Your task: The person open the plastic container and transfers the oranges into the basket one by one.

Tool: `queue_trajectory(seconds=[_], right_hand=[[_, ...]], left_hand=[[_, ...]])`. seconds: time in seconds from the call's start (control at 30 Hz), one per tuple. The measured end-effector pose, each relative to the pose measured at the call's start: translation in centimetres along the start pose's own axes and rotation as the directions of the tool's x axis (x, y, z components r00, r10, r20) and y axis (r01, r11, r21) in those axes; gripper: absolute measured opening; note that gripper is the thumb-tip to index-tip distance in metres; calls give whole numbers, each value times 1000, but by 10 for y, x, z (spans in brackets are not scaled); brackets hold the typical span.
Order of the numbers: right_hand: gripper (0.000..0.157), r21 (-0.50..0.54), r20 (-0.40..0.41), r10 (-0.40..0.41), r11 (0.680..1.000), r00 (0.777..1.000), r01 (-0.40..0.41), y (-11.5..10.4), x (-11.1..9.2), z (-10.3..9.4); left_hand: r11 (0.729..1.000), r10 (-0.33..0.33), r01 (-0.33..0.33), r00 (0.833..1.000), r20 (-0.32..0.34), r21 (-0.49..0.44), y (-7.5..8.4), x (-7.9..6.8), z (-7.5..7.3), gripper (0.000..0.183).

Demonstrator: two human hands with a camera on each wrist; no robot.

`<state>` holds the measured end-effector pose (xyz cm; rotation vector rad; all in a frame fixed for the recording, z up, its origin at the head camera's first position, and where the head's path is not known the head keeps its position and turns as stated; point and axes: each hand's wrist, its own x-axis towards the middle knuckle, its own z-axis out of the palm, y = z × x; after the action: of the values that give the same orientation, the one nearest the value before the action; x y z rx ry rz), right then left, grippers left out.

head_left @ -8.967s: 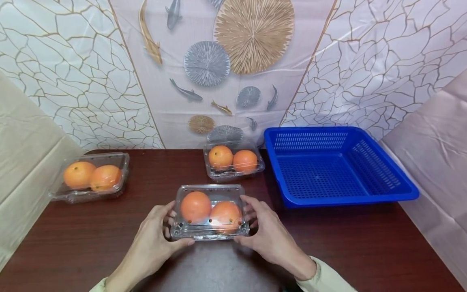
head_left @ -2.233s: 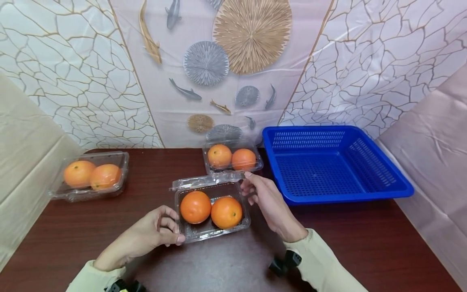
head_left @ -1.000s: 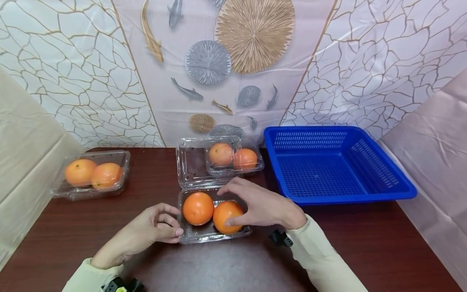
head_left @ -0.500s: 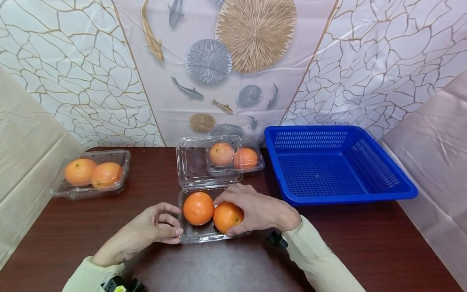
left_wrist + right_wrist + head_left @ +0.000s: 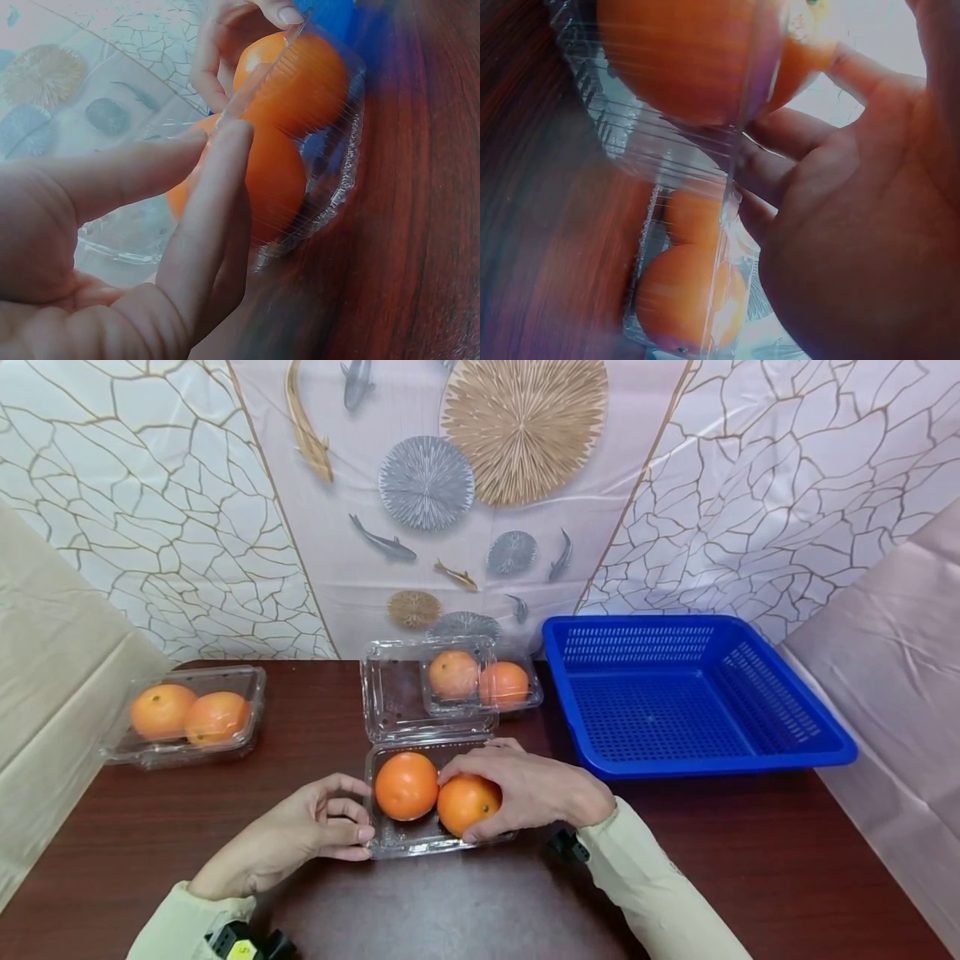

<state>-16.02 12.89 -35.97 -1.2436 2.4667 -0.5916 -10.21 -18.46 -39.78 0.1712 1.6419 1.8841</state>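
While your left hand (image 5: pixel 315 820) pinches the clear box (image 5: pixel 411 847) at its nine o'clock rim, your right hand (image 5: pixel 531 789), half-curled, grips the orange (image 5: pixel 467 803) lying inside that box at three o'clock.

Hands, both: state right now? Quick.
Left hand: closed, pinching the left rim of the open clear container.
Right hand: closed, fingers and thumb curled round the right-hand orange inside it.

Pale green sleeves (image 5: pixel 660 881) adjoin black devices (image 5: pixel 572 847), one with a seemingly hexagonal yellow label (image 5: pixel 242 951).
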Motion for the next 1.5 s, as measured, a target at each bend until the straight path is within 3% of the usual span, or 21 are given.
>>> queue_trajectory(seconds=[0.5,1.0,1.5], right_hand=[[51,-23,-37,-38,999,999,38,3,2,2],[51,13,-53,-45,999,998,46,-3,-2,-4],[53,20,-119,-70,997,990,73,-6,-6,-10]], left_hand=[[1000,2,-2,1000,17,-6,0,1,-2,50],[1000,8,-8,1000,21,-12,-2,0,-2,49],[999,34,-34,999,23,-12,-3,0,-1,50]])
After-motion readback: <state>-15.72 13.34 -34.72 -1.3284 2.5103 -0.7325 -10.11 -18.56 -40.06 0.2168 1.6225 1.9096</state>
